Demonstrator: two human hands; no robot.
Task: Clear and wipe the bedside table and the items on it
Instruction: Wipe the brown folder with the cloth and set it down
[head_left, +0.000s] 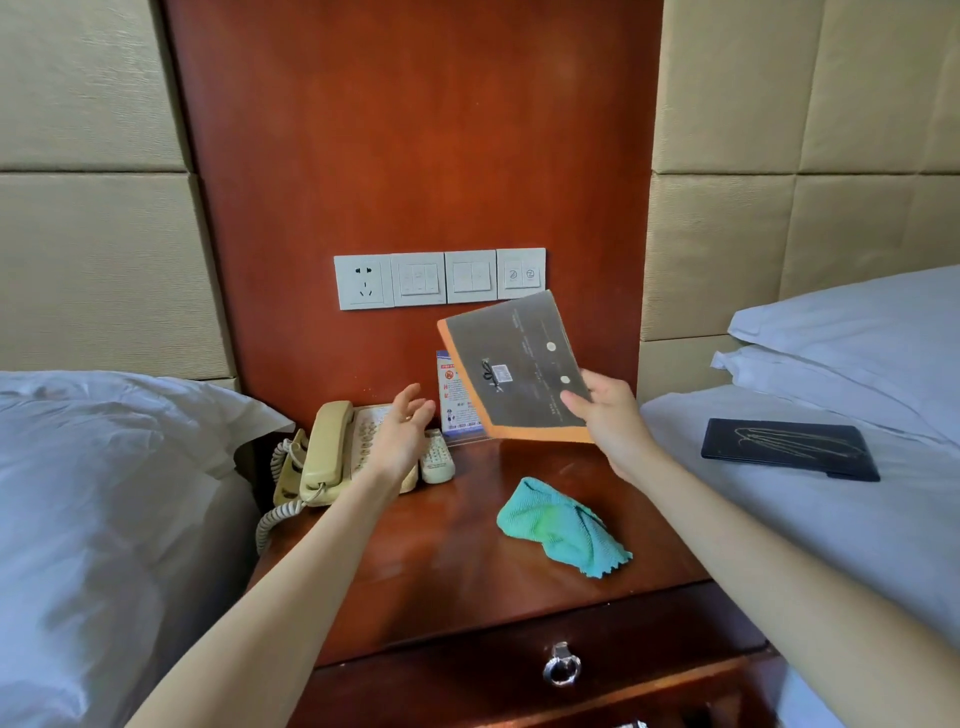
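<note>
Folder (519, 371) held clear of the worktop (447, 561) by the right hand (608, 410), grip pinched on its lower right corner, thumb on the grey face. Tilted, long axis running from that corner up and left toward the wall switches (440, 279); orange edge lowest. Left hand (402, 431) raised above the telephone (332, 452), fingers straight and apart, gripping nothing, just left of the folder's lower edge and so the nearer free hand to take it (a judgement only). Teal cloth (561, 530) crumpled on the worktop below the folder, near the right forearm, untouched. Small pair of toy shoes (436, 457) beside the telephone, with a printed card in a clear stand (457, 397) behind them. Dark flat case (789, 449) lay on the bed to the right. Drawer (561, 670) below seemed closed, contents hidden.
</note>
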